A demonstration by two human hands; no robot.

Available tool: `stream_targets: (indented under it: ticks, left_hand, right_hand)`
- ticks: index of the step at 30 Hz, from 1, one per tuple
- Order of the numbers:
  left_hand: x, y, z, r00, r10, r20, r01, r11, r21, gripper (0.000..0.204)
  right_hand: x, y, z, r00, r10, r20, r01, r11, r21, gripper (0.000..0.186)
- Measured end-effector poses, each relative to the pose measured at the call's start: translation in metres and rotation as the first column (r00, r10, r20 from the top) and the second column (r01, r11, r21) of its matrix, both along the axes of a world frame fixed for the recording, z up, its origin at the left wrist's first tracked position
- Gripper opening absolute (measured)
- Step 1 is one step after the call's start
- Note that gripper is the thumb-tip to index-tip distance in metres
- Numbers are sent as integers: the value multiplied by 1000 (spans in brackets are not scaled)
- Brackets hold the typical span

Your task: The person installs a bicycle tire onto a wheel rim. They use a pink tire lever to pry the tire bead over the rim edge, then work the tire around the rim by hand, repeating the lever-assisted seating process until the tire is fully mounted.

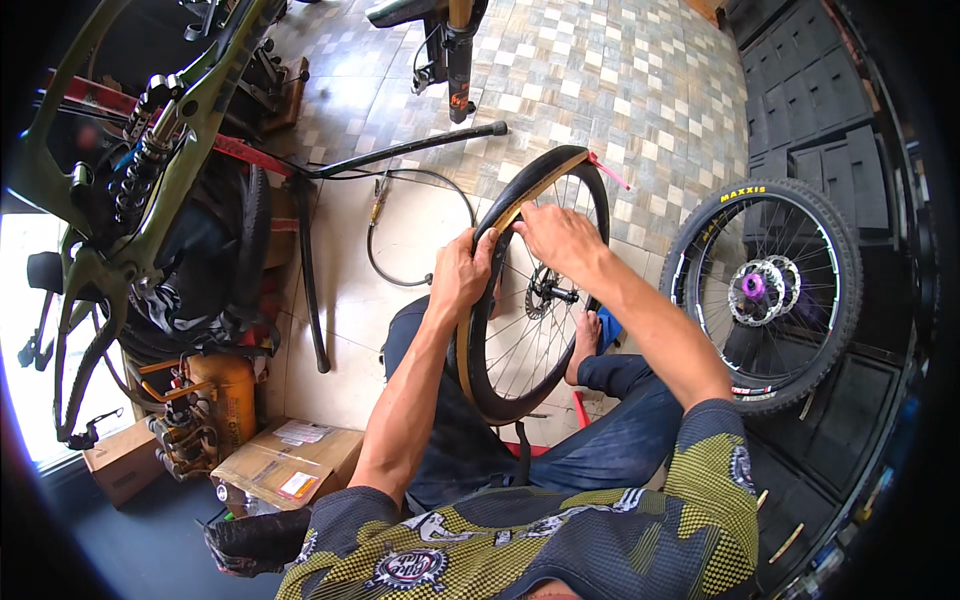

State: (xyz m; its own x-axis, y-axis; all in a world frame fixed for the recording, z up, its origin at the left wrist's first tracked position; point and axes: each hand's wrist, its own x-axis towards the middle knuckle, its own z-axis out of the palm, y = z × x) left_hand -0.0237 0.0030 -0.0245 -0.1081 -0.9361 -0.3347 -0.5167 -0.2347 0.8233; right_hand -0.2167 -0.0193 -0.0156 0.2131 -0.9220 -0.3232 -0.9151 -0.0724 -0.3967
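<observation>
Your left hand (pixel 462 270) grasps the tyre (pixel 530 176), its fingertips out of sight around the edge. Your right hand (pixel 560 235) pinches the same side just beyond it, the ends of its curled fingers hidden, so how deep they press is hard to make out. The tyre sits on the wheel (pixel 538 302) upright between your knees, and your left forearm covers part of its near side. Past your hands, the fork (pixel 460 65) is cut off above; far left of them, the olive frame (pixel 205 125) runs out of view.

The tyre is smooth black with a tan band; thin spokes meet at a hub with a round metal disc. A slim red stick (pixel 610 172) juts out beyond your right hand. To that hand's right, the second wheel (pixel 770 290) has a knobby black tread and purple hub. Left of your left hand curls a thin dark hose (pixel 372 245).
</observation>
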Motion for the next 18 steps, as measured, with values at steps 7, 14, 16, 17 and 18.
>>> stream_targets:
  ticks: [7, 14, 16, 17, 18]
  left_hand:
    - [-4, 2, -21, 999, -12, 38, 15, 996, -87, 47]
    - [-9, 2, -34, 994, -53, 97, 71, 979, -189, 48]
    - [-11, -2, -35, 989, -102, 109, 119, 980, -162, 47]
    - [-11, -4, -35, 984, -127, 121, 144, 979, -144, 46]
    - [-10, -11, -36, 985, -147, 86, 159, 976, -151, 45]
  right_hand:
    - [-10, -13, 29, 987, 137, -86, -132, 989, 62, 36]
    - [13, -39, 80, 883, 317, -345, -304, 948, 92, 17]
    - [10, -30, 80, 899, 285, -333, -282, 958, 58, 17]
    - [9, -26, 80, 912, 258, -319, -258, 965, 43, 18]
    - [9, -22, 80, 924, 231, -304, -234, 972, 29, 18]
